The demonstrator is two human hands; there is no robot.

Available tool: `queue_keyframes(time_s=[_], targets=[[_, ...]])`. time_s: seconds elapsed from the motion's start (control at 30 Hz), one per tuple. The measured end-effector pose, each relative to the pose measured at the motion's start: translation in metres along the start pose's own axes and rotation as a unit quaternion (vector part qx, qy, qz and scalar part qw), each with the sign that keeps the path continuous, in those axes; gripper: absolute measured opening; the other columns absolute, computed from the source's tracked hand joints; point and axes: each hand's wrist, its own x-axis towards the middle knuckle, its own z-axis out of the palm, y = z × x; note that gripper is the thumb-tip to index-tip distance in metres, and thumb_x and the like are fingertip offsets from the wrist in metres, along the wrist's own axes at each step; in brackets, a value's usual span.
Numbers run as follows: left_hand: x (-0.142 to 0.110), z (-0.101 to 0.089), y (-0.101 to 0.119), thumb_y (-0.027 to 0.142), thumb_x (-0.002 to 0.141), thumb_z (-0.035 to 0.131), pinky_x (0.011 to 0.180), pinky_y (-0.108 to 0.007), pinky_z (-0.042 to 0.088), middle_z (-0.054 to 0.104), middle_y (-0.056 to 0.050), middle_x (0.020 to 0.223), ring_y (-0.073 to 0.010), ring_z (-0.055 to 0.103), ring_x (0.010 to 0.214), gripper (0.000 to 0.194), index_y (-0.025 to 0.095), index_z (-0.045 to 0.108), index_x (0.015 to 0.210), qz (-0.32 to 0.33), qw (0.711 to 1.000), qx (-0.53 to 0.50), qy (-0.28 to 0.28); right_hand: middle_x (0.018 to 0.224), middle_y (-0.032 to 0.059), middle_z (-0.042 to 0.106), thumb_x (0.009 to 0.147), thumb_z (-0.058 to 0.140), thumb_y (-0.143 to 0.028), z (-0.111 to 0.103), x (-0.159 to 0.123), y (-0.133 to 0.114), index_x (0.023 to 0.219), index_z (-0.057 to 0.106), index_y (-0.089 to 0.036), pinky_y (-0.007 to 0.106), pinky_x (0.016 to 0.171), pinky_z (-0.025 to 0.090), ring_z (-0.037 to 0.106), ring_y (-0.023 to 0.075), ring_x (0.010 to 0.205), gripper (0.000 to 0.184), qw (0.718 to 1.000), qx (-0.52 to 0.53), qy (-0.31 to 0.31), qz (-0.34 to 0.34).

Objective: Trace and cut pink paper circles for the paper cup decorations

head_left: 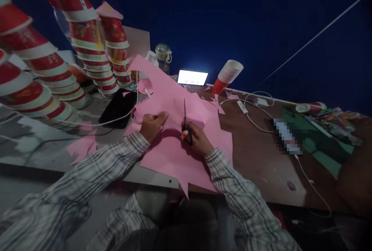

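Pink paper (186, 158) with ragged cut edges spreads across the table in front of me, part of it raised. My left hand (153, 125) pinches the raised sheet (162, 88) at its lower left, thumb on top. In my right hand (197, 138) is a pair of scissors (187, 131) with black handles. Fingers wrap round the handles, and the blades point away from me over the pink sheet. From this angle the blades look closed or nearly so. Whether they touch the paper I cannot tell.
Tall stacks of red-and-white paper cups (90, 49) stand at the left. Behind the paper are a lit screen (192, 77), a jar (163, 54) and more nested cups (228, 74). A phone on a cable (287, 136) lies right; a dark tablet (118, 107) lies left among pink scraps (84, 147).
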Motion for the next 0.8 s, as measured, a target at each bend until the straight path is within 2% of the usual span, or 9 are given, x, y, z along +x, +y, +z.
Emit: queue_keyframes(time_s=[0.13, 0.43, 0.67, 0.8], targets=[[0.001, 0.0, 0.001, 0.041, 0.081, 0.071, 0.04, -0.023, 0.024, 0.034, 0.003, 0.035, -0.0059, 0.032, 0.035, 0.058, 0.019, 0.04, 0.036, 0.003, 1.0, -0.002, -0.001, 0.067, 0.0002, 0.055, 0.084, 0.06, -0.056, 0.0, 0.0, 0.001, 0.101, 0.052, -0.023, 0.03, 0.054, 0.043, 0.049, 0.015, 0.059, 0.038, 1.0, -0.002, -0.006, -0.001], [0.005, -0.002, -0.002, 0.04, 0.077, 0.071, 0.039, -0.023, 0.02, 0.03, 0.005, 0.036, -0.0041, 0.027, 0.036, 0.059, 0.019, 0.035, 0.036, 0.016, 1.0, -0.001, -0.006, 0.068, -0.0028, 0.055, 0.084, 0.058, -0.045, 0.003, 0.001, 0.006, 0.103, 0.052, -0.02, 0.025, 0.053, 0.041, 0.049, 0.0115, 0.057, 0.032, 0.999, 0.03, 0.008, 0.005], [0.006, -0.002, -0.01, 0.044, 0.077, 0.069, 0.039, -0.023, 0.02, 0.031, 0.005, 0.036, -0.0048, 0.029, 0.036, 0.055, 0.02, 0.037, 0.039, -0.016, 0.999, -0.002, -0.035, 0.065, -0.0012, 0.057, 0.083, 0.059, -0.058, 0.002, -0.001, -0.001, 0.094, 0.05, -0.022, 0.027, 0.051, 0.045, 0.053, 0.0141, 0.056, 0.039, 1.0, 0.015, 0.007, -0.006], [0.007, -0.002, -0.015, 0.047, 0.075, 0.071, 0.039, -0.023, 0.022, 0.032, 0.006, 0.037, -0.0049, 0.03, 0.037, 0.055, 0.02, 0.038, 0.04, -0.008, 0.999, -0.003, -0.037, 0.065, -0.0008, 0.057, 0.085, 0.057, -0.06, 0.002, 0.0, -0.004, 0.09, 0.05, -0.023, 0.028, 0.052, 0.046, 0.054, 0.0144, 0.057, 0.038, 1.0, -0.007, 0.016, -0.008]])
